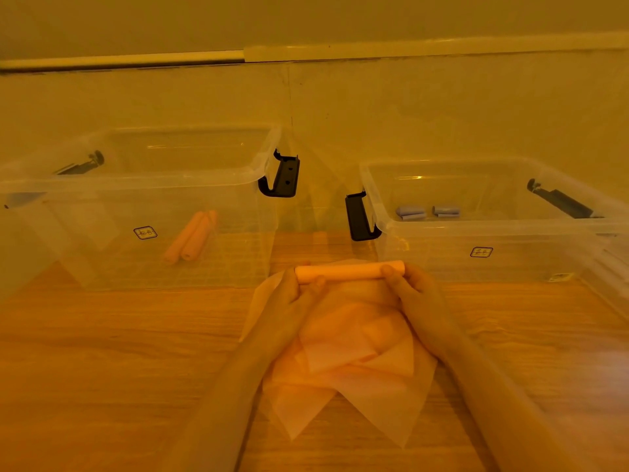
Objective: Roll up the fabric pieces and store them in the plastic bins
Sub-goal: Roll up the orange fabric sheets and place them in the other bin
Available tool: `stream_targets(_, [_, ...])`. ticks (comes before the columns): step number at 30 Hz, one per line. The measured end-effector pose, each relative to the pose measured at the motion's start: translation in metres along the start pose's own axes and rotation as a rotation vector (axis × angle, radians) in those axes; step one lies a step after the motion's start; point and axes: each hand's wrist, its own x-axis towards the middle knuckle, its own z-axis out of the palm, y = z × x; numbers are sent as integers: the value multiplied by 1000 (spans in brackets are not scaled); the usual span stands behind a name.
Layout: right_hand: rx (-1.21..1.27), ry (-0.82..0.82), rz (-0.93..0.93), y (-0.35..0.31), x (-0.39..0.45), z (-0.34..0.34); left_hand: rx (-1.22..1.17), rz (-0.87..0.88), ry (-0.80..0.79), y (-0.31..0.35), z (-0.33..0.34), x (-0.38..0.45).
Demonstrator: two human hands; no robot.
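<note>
While the left hand (295,294) and the right hand (410,289) each pinch one end of the orange roll (350,270), the roll sits at the far edge of the loose fabric pile (343,362) on the desk (102,352). The roll looks finished, so the next job is likely to drop it in a bin. To do it well, keep the fingers snug so the soft cloth does not spring open, and lift both ends at once so it stays straight. The left bin (143,185) already holds two orange rolls (192,236), so this one seems to belong there; the right bin (493,212) holds small blue-grey rolls (427,212). The fabric is thin, floppy and a bit see-through, in flat sheets with pointy corners. The bins are clear, hard plastic with black clips. The desk is smooth wood with long grain lines.
</note>
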Motion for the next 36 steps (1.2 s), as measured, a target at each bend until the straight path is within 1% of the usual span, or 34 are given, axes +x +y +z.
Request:
stream_targets(4, [184, -34, 37, -6, -2, -2, -68, -1, 49, -5, -5, 2])
stream_targets(9, [261, -69, 66, -9, -2, -4, -292, -81, 50, -4, -9, 5])
stream_targets(12, [309, -60, 84, -8, -1, -5, -326, -88, 31, -4, -9, 6])
stream_targets(17, [315, -35, 52, -8, -2, -4, -390, -93, -2, -5, -8, 5])
stream_targets(20, [314, -28, 55, -7, -2, -4, -376, -103, 23, -5, -7, 5])
stream_targets(23, [307, -36, 79, -7, -1, -4, -409, -132, 52, -5, -6, 6])
stream_targets(29, [353, -63, 97, -8, -1, -4, -452, -125, 12, -4, -8, 6])
stream_targets(33, [329, -18, 90, -9, -1, -3, -456, -97, -30, -3, -10, 5])
stream_targets(36, [323, 28, 76, -8, 0, -2, -512, -115, -38, -1, -11, 5])
